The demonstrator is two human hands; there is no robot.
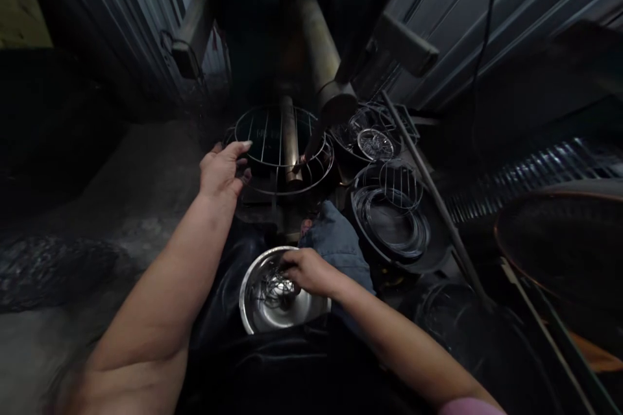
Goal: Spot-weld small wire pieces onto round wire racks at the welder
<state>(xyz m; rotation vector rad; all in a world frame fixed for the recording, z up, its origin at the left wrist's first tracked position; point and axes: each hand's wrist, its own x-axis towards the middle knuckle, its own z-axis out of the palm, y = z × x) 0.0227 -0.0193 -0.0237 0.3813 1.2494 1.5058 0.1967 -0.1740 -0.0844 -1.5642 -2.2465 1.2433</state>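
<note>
A round wire rack [265, 162], made of a hoop crossed by thin parallel bars, sits around the lower end of an upright metal post in front of me. My left hand [221, 168] grips its left edge, thumb on top and fingers curled below. On my lap rests a shiny metal bowl [248, 298] with a tangle of small bent wire pieces [277, 290] inside. My right hand [309, 272] reaches into this bowl over the wires, fingertips drawn together. Shadow hides what they pinch, if anything.
A thick pipe with a dark end [318, 39] juts toward me above the rack. To the right, a black basin [440, 262] holds coiled wire [421, 233], with more wire racks [374, 142] behind. A long metal bar [428, 188] slants past them. Corrugated sheets [457, 26] form the walls.
</note>
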